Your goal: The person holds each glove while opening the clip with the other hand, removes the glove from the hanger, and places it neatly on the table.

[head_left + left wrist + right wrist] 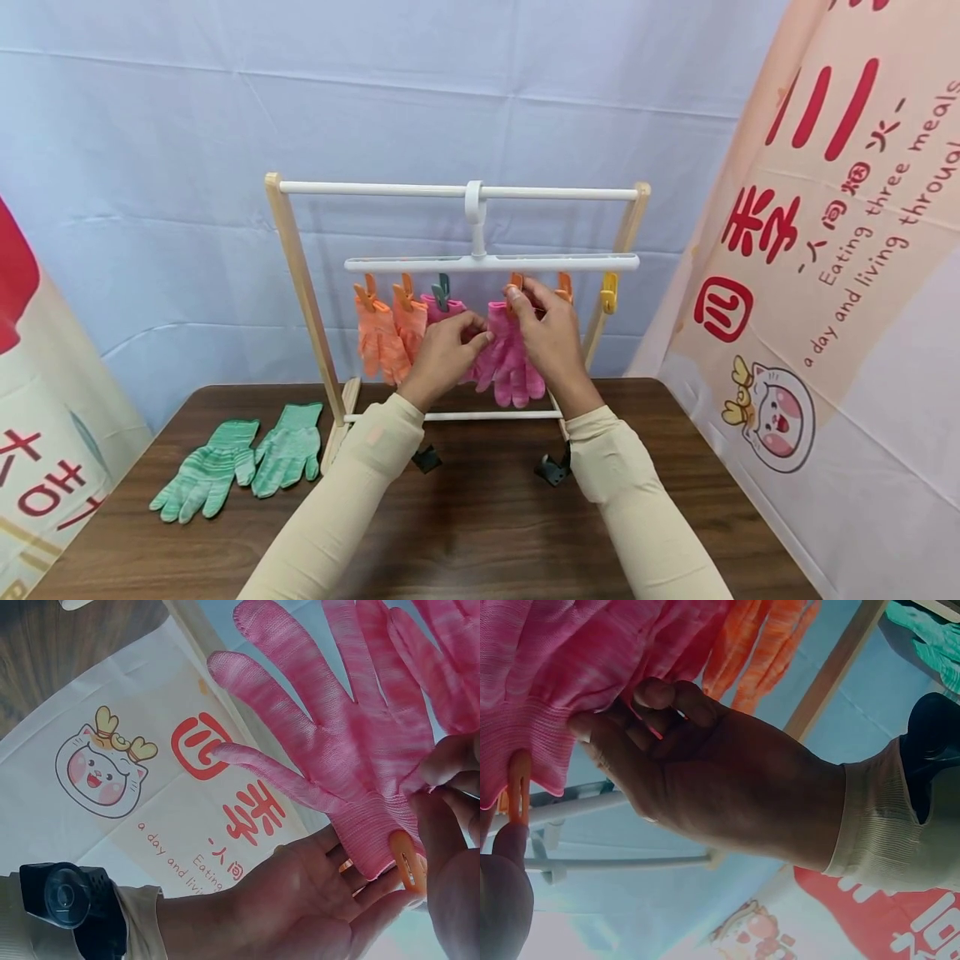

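A pink glove (512,367) hangs fingers down from the white hanger (420,265). At its cuff is an orange clothespin (409,861), which my right hand (555,329) pinches between thumb and fingers. My left hand (450,346) pinches the edge of the same glove near the cuff, as the left wrist view shows. Behind the left hand hangs a second pink glove (435,307), partly hidden, under a dark green clothespin (441,292). Two orange gloves (381,337) hang from orange clothespins (366,296) at the left end.
Another orange clothespin (565,283) and a yellow clothespin (609,293) hang bare at the hanger's right. A wooden rack (303,283) with a white top bar (360,189) carries the hanger. Two green gloves (288,450) lie on the brown table (480,542) at the left.
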Motion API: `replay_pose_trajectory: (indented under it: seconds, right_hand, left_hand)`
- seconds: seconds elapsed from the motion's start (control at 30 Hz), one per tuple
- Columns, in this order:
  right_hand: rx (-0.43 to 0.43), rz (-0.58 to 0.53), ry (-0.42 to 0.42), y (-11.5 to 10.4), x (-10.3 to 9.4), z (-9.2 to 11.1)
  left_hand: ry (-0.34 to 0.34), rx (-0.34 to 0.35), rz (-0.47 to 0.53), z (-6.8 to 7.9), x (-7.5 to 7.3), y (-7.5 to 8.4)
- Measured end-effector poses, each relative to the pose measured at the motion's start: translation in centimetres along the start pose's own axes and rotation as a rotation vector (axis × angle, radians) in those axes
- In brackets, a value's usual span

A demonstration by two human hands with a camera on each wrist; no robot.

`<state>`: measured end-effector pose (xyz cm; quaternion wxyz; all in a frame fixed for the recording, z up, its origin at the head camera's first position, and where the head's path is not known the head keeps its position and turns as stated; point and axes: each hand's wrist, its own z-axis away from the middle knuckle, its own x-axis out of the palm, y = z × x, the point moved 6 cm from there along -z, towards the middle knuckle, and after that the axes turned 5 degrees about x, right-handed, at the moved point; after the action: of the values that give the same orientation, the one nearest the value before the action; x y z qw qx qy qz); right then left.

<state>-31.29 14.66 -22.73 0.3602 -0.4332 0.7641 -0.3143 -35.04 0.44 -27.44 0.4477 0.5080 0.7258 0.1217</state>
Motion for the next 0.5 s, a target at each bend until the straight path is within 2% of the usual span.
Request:
replay_pose_trajectory:
  seconds: [0.2,0.5]
  right_hand:
    - [-0.010,-0.007,0.046,0.08,-0.21,-0.21]
    - [-0.022,0.013,0.098,0.08,-0.60,-0.46]
  left_hand:
    - [0.011,0.003,0.029,-0.01,-0.06,0.06]
    - [-0.009,-0.001,0.048,0.28,-0.01,0.19]
